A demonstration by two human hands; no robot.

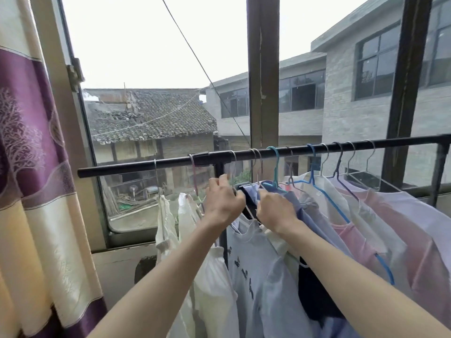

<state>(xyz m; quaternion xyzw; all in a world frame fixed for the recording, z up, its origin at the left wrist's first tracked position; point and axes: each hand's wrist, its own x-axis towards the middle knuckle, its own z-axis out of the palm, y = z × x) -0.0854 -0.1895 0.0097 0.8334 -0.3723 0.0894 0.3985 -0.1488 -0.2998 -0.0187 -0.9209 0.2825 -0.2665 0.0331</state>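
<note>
A black clothes rail (151, 165) runs across the open window, hung with several garments on wire and plastic hangers. My left hand (223, 200) grips the neck of a silver wire hanger (233, 164) whose hook sits on the rail. My right hand (275, 211) grips the shoulder of a blue shirt (310, 215) and pushes it to the right. Between the hands a dark garment (247, 198) shows. Below hangs a pale blue T-shirt (258, 276) with small dark print. A blue plastic hanger (275, 167) hangs just right of my hands.
White garments (214, 284) hang left of my arms. Pink and lilac shirts (390, 230) crowd the rail's right side. A purple and cream curtain (31, 167) hangs at far left. A window post (263, 76) stands behind the rail. Tiled roofs and grey buildings lie outside.
</note>
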